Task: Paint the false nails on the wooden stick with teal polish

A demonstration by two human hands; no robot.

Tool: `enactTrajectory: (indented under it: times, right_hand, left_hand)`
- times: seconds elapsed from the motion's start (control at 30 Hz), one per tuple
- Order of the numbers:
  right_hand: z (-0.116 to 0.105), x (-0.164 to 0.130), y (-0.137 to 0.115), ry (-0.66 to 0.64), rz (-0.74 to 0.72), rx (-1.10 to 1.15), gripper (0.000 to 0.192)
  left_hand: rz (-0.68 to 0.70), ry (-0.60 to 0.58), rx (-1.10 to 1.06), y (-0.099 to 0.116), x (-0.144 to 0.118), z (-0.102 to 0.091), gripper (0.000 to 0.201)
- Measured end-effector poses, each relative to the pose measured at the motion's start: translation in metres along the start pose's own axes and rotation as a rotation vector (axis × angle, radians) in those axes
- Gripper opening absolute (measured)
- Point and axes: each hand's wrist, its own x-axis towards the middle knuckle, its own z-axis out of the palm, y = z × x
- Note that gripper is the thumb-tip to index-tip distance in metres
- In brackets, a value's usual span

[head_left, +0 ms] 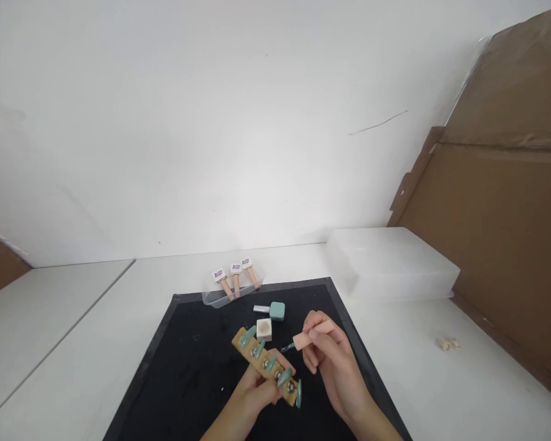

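Note:
My left hand (pixel 257 392) grips a tan nail display stand (pixel 272 369), held tilted above the black mat. Several teal false nails (pixel 270 365) stick up from round metal mounts along it. Between the fingers of my right hand (pixel 333 361) is a pink nail polish brush cap (pixel 310 335). Its thin brush tip (pixel 288 347) points left, close to the nails but apart from them as far as I can see. Just beyond the stand sits a squat white bottle (pixel 264 329), seen from above. Behind that lies a teal polish bottle (pixel 277 311) with a pale cap.
A clear tray (pixel 218 302) at the mat's back edge holds three white bottles with pink caps (pixel 236 278). On the right stands a translucent plastic box (pixel 395 263), with small beige pieces (pixel 447 343) nearer me. Brown cardboard (pixel 496 214) borders the right side; a white wall rises behind.

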Motion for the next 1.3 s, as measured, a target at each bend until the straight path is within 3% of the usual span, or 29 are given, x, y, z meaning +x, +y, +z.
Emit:
enactTrajectory:
  times: [0.27,0.57,0.87,1.3]
  right_hand:
    - [-0.002,0.000,0.003,0.005,0.004,0.000,0.021]
    - [-0.001,0.001,0.001,0.007,0.003,0.000,0.021]
    - [-0.003,0.004,0.001,0.008,0.036,-0.031,0.018]
    - [-0.003,0.001,-0.002,-0.019,0.091,-0.036,0.023]
  left_hand:
    - [-0.023,0.025,0.012,-0.001,-0.001,0.000,0.020]
    - [0.054,-0.111,-0.027,-0.023,0.013,-0.010,0.020]
    - [0.008,-0.058,-0.065,-0.011,0.007,-0.004,0.017]
    - [0.031,-0.047,-0.066,-0.019,0.011,-0.007,0.018]
